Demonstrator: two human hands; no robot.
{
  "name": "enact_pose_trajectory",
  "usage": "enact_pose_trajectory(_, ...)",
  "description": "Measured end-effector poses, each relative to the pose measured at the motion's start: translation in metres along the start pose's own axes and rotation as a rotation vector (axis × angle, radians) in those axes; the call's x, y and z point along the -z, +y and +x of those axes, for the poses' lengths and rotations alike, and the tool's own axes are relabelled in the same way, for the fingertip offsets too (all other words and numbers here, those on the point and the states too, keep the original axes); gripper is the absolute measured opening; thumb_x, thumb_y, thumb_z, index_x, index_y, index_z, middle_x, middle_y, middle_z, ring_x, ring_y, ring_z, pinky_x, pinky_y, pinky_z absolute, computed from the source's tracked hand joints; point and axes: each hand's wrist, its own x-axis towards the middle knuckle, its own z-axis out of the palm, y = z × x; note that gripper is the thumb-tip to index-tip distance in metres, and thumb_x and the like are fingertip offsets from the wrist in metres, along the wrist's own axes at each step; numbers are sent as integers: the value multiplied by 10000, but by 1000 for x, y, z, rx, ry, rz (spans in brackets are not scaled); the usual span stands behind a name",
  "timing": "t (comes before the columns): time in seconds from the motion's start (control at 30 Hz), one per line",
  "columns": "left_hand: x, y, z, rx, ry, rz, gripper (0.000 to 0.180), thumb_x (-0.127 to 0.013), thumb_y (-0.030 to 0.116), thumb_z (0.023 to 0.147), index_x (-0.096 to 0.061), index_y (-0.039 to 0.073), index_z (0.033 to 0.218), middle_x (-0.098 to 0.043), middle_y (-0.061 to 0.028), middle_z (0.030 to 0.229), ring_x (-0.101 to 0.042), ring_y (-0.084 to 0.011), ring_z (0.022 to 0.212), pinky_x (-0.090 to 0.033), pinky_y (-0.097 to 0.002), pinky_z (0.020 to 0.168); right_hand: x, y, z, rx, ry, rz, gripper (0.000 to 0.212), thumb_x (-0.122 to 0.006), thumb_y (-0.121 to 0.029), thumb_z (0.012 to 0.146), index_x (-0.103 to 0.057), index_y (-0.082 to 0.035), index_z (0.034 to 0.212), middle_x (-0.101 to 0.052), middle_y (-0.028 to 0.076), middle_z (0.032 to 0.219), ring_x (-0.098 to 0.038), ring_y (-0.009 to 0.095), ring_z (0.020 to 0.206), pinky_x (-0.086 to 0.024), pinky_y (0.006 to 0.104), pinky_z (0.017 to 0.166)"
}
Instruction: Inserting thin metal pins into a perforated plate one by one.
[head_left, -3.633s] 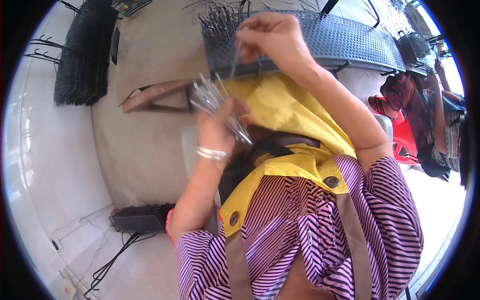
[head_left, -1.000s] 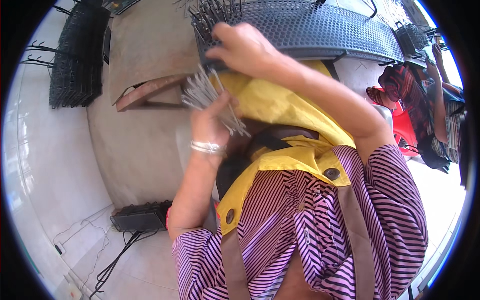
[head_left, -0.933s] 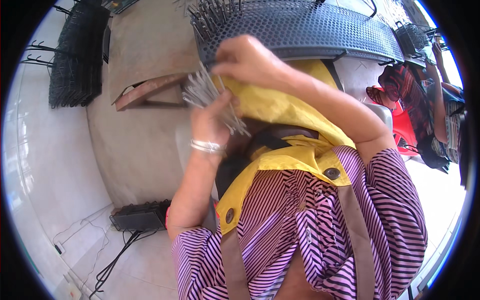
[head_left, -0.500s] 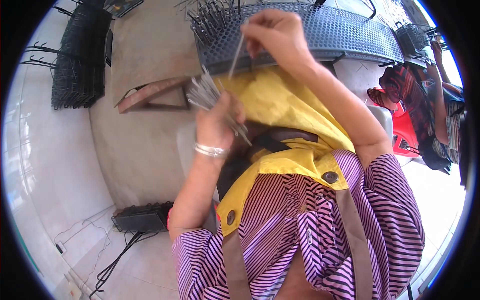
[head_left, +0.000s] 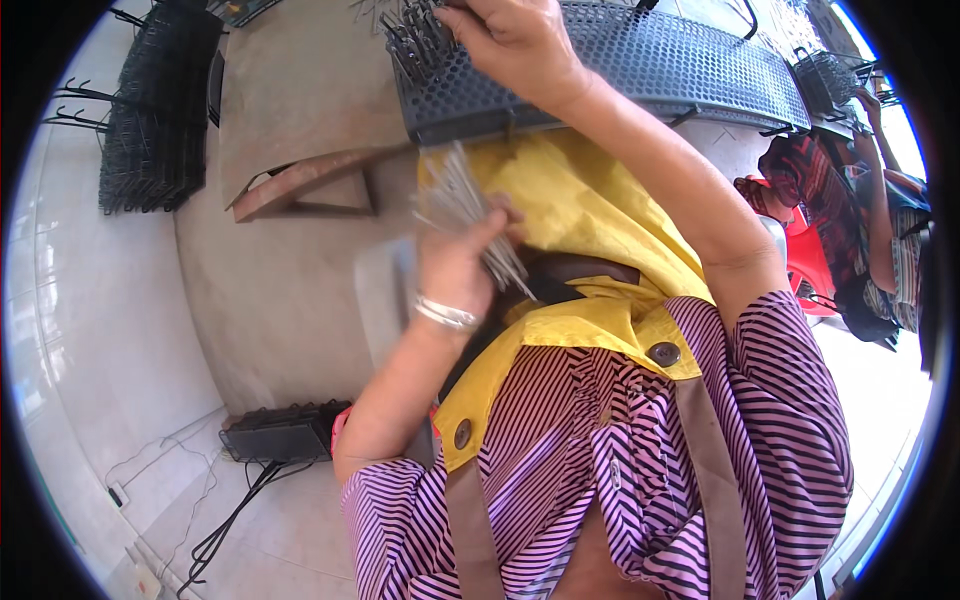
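Observation:
My left hand (head_left: 460, 255), a pale band at its wrist, is closed around a bundle of thin silvery metal rods (head_left: 455, 190) over my yellow apron (head_left: 590, 200). Motion blurs the bundle; its far ends fan out and the near ends stick out below the fist. At the top edge my right hand (head_left: 515, 40) reaches over the grey perforated rack (head_left: 660, 65). Its fingers are drawn together beside a cluster of dark metal rods (head_left: 415, 50) standing in the rack's left end. What lies between those fingertips cannot be made out.
A rusty angled metal frame (head_left: 300, 185) stands left of the rack. Dark stacked wire racks (head_left: 155, 120) line the left wall; a black rack with long hooks (head_left: 285, 435) lies lower left. At right, another person (head_left: 880, 220) sits by a red chair (head_left: 810, 265).
My right hand has moved up and left, from holding a thin rod above the bundle to the standing rods. My left hand, still holding the bundle, has shifted right and slightly down.

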Motion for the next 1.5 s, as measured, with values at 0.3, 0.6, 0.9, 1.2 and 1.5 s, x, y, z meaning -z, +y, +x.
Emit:
enact_pose_trajectory(0.3, -6, -24, -16, 261, -214, 216, 203, -579, 114, 800, -554, -32, 938, -589, -106, 894, -587, -172, 814, -491, -269, 726, -21, 12, -26, -10, -428, 140, 147, -522, 15, 674, -552, -38, 807, -527, 136, 665, -536, 333, 644, -443, 376, 553)
enact_pose_trajectory(0.6, -3, -5, -11, 228, -208, 0, 192, -536, 190, 835, -533, 5, 887, -554, -88, 756, -560, -216, 650, -489, -327, 599, 4, -8, -32, -249, -434, 140, 140, -547, -111, 758, -588, -28, 861, -579, 136, 680, -560, 289, 577, -449, 350, 526)
enact_pose_trajectory(0.9, -6, 11, -7, 105, -172, -34, 224, -548, 202, 819, -471, 32, 942, -489, -67, 646, -448, -147, 464, -357, -256, 397, 38, -37, -47, -1201, -560, 869, 111, -570, -43, 767, -577, 60, 809, -580, 80, 612, -536, 114, 465, -429, 210, 435)
enact_pose_trajectory(1.2, 4, 20, 1, 85, -21, -80, 212, -550, 165, 812, -509, 11, 952, -505, -63, 651, -404, -133, 442, -302, -243, 382, 41, -15, -34, -1170, -40, 755, 107, -572, -26, 754, -574, 59, 817, -596, 99, 677, -568, 132, 539, -457, 224, 486)
enact_pose_trajectory(1.5, 10, 16, 5, 133, 17, -199, 194, -565, 149, 799, -522, 16, 933, -513, -62, 659, -405, -143, 443, -295, -254, 383, 7, -20, -10, -468, 112, 481, 38, -577, 11, 758, -543, 12, 775, -532, 69, 588, -518, 90, 512, -401, 220, 461)
